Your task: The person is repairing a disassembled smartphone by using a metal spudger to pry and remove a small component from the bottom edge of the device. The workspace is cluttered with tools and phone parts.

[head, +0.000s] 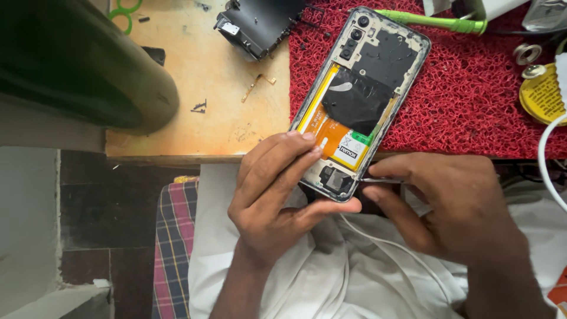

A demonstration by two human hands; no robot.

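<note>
We are working on an opened smartphone (360,97) with its back cover off, and it is lying tilted across the near edge of a red mesh mat (472,112), its lower end overhanging the wooden bench (201,77) toward our lap. Our left hand (274,195) is closing around that lower end, fingers curling over the left rim onto the orange battery (336,139) and thumb pressing up from beneath, so the phone is being held steady. Our right hand (449,207) is pinching a thin metal tool (378,180) between thumb and forefinger, and its tip is pointing in at the bottom right corner of the frame, beside the small black module (336,177) there; whether it is touching, we cannot tell. We judge that we are in the middle of the teardown, working at the lower end, with the battery and the black shielding (360,97) above it not yet lifted. The next move seems to be calling for a fine, level push of the tip and a firm left grip, so nothing slips onto the battery. A detached black frame piece (260,23) and a green-handled tool (437,22) are lying farther up the bench.
</note>
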